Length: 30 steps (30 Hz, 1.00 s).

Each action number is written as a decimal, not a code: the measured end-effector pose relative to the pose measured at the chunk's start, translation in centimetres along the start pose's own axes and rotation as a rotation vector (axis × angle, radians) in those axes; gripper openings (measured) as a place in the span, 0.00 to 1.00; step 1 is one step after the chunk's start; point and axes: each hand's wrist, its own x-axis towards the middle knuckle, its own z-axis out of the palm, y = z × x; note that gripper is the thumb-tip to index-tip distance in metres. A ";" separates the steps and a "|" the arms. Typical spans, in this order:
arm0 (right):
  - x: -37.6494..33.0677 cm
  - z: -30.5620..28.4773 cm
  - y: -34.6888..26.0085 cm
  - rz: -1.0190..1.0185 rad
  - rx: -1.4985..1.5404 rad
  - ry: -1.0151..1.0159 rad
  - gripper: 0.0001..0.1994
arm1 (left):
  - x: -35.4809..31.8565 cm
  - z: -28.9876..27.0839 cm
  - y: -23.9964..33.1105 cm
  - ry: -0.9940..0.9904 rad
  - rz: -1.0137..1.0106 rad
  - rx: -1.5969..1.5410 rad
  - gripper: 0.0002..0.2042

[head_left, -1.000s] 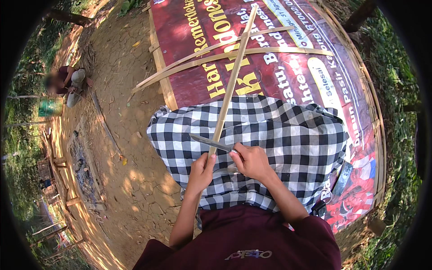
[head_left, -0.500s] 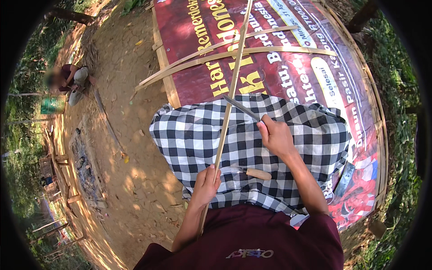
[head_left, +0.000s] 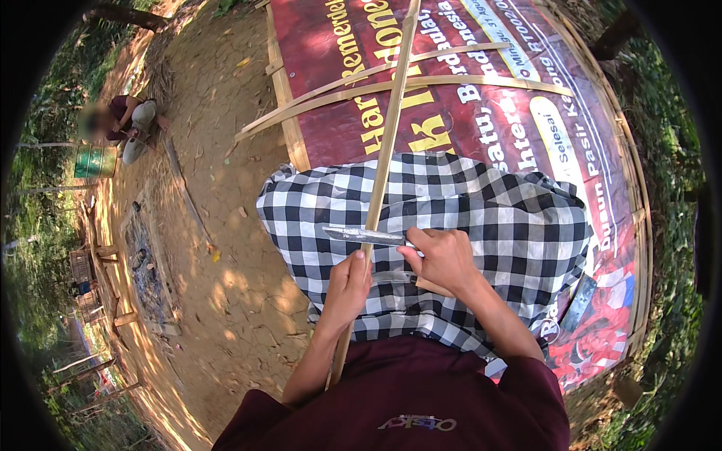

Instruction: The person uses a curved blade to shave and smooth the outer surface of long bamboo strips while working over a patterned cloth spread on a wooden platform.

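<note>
A long thin bamboo strip (head_left: 390, 124) runs from beside my body up past the top of the view. My left hand (head_left: 349, 289) is closed round its lower part. In my right hand (head_left: 442, 259) is a knife (head_left: 363, 236), its blade lying across the strip just above my left hand, pointing left. Beneath both hands, a black-and-white checked cloth (head_left: 481, 203) covers my lap. A second knife with a wooden handle (head_left: 434, 288) lies on the cloth, partly hidden by my right hand.
Two more bamboo strips (head_left: 444, 80) lie across a printed dark red banner (head_left: 331, 71) ahead. A dark flat blade-like piece (head_left: 579, 302) rests at the right. Far left, a person (head_left: 135, 124) sits on the dirt ground (head_left: 226, 173) near a green container (head_left: 95, 161) and an ashy patch (head_left: 147, 263).
My right hand has drawn the knife down along the strip toward my left hand, and its blade now lies nearly level. My left hand has shifted slightly up with its hold kept.
</note>
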 end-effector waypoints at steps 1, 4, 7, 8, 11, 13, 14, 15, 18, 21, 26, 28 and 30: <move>0.4 -0.2 0.2 -0.007 0.017 -0.011 0.16 | 0.0 -0.1 0.0 0.022 -0.025 0.014 0.20; 2.3 -1.2 1.3 0.144 -0.102 0.063 0.17 | -0.4 -0.5 0.0 -0.017 0.030 -0.058 0.20; 3.9 -4.4 5.4 0.540 -0.242 0.332 0.16 | -2.5 -1.2 0.2 -0.032 -0.212 -0.131 0.20; 3.8 -4.7 6.0 0.529 -0.214 0.332 0.15 | -3.1 -1.2 0.2 -0.053 -0.195 -0.115 0.21; 2.2 -3.8 6.1 0.219 0.079 0.261 0.14 | -2.9 -0.6 0.1 -0.128 -0.057 -0.169 0.21; 1.1 -2.8 4.5 0.220 0.154 0.269 0.13 | -1.8 -0.4 0.2 -0.093 -0.015 -0.197 0.21; 0.7 -2.5 3.4 0.219 0.200 0.225 0.14 | -1.4 -0.5 0.4 -0.085 -0.014 -0.205 0.20; 0.4 -2.4 2.2 0.134 0.205 0.189 0.14 | -1.1 -0.5 0.7 -0.055 -0.018 -0.211 0.20; 0.5 -2.1 -0.8 0.001 0.207 0.078 0.15 | -0.5 -0.7 1.4 -0.067 -0.032 -0.222 0.20; 0.7 -1.8 -1.6 -0.021 0.158 -0.017 0.16 | -0.5 -0.4 1.7 -0.089 -0.051 -0.227 0.20; -0.2 -0.1 -0.8 -0.058 0.109 -0.055 0.18 | -0.7 0.3 1.3 -0.096 -0.056 -0.218 0.20; 0.3 0.0 -0.3 -0.099 0.031 -0.005 0.18 | -0.3 0.3 1.3 -0.065 -0.087 -0.146 0.20; 1.9 -0.4 0.1 -0.114 -0.072 0.048 0.17 | 0.0 0.2 1.4 -0.026 -0.013 -0.140 0.20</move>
